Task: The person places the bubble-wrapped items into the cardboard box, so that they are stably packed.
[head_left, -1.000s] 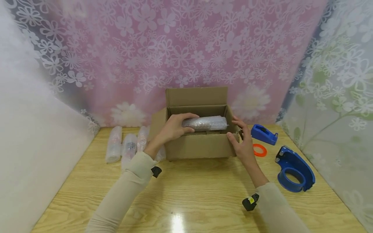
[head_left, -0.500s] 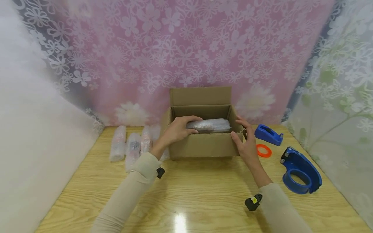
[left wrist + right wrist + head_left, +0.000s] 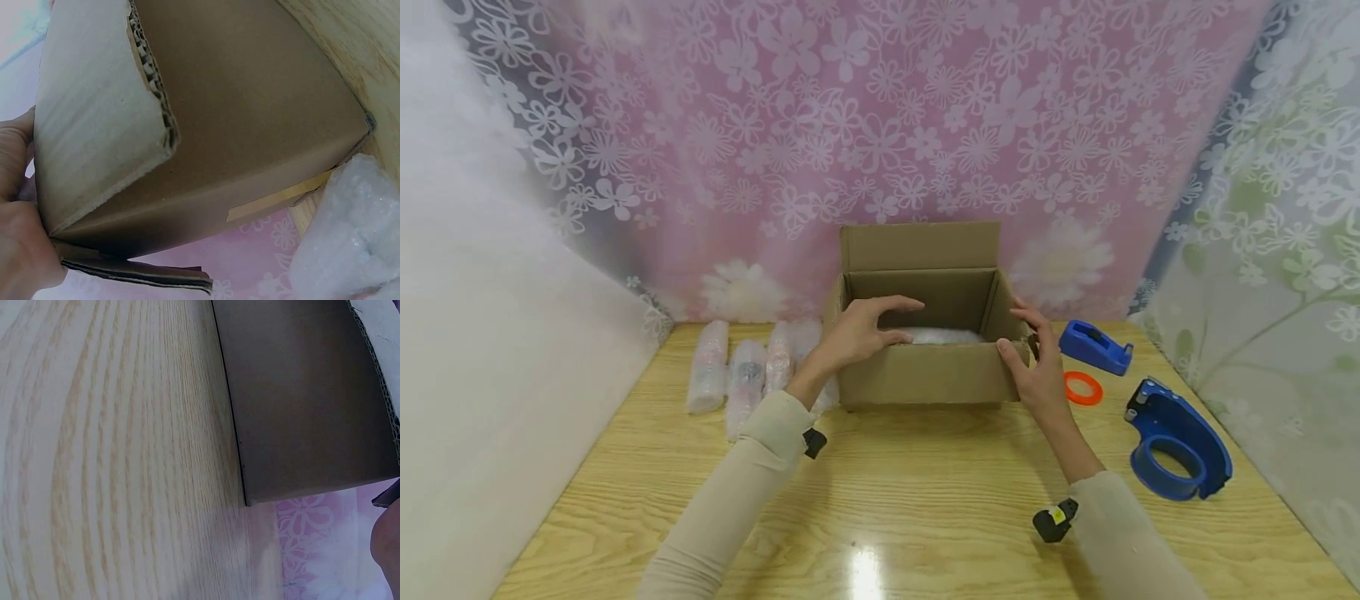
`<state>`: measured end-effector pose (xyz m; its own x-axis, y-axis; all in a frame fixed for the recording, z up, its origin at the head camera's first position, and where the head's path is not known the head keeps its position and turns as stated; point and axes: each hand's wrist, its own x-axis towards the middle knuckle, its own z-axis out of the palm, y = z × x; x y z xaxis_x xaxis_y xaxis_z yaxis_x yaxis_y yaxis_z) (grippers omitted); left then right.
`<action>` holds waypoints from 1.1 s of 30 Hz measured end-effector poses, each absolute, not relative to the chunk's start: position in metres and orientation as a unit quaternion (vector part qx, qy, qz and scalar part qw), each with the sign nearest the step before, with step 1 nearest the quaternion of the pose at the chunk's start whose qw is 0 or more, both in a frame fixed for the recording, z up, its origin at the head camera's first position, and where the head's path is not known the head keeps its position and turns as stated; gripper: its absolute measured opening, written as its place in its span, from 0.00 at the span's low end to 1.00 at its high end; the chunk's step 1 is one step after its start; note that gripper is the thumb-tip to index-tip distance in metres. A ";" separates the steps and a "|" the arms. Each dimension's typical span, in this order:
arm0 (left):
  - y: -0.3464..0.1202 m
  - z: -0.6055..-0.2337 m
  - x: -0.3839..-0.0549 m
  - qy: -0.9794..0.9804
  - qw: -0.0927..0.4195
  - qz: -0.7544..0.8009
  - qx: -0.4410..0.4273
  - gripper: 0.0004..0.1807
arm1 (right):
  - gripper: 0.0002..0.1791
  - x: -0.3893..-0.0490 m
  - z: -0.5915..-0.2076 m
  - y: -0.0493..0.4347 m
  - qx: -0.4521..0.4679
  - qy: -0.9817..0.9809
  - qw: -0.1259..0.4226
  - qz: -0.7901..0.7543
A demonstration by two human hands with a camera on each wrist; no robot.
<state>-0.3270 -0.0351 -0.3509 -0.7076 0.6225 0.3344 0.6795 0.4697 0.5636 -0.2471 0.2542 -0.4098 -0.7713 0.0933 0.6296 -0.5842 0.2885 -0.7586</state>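
An uncovered cardboard box (image 3: 928, 375) stands on the table, its rear flap upright. Low inside it lies a bubble-wrapped roll (image 3: 946, 336), only its upper part showing above the front wall. Over the box's left end is my left hand (image 3: 859, 332), thumb and fingers apart with nothing between them. My right hand (image 3: 1037, 362) grips the box's right front corner, the thumb on the front wall and the fingers along the right side. The left wrist view shows the box's torn-edged flap (image 3: 100, 119) beside the left hand.
Several bubble-wrapped rolls (image 3: 708, 367) lie left of the box. At the right are a blue tape dispenser (image 3: 1093, 348), an orange ring (image 3: 1083, 388) and a larger blue tape holder (image 3: 1180, 446). A flowered pink curtain (image 3: 925, 125) hangs behind the table.
The bubble-wrapped roll has gone down into the box, and my left hand has let go of it. My right hand stays at the box corner. The head view has shifted slightly.
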 end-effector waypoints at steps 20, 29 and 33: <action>-0.051 -0.339 -0.325 -0.818 0.025 -0.460 -0.345 0.25 | 0.26 -0.245 -0.409 0.254 0.166 -0.746 0.294 0.574; -0.079 -0.330 -0.315 -0.813 0.034 -0.464 -0.349 0.24 | 0.25 -0.247 -0.412 0.254 0.167 -0.741 0.302 0.576; -0.097 -0.329 -0.312 -0.824 0.033 -0.461 -0.328 0.23 | 0.25 -0.246 -0.412 0.254 0.164 -0.736 0.307 0.581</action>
<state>-0.3117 -0.0965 -0.3288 -0.7830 0.5101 0.3560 0.5701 0.3594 0.7388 -0.2463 0.2540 -0.4121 -0.7577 0.1145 0.6425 -0.5981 0.2720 -0.7539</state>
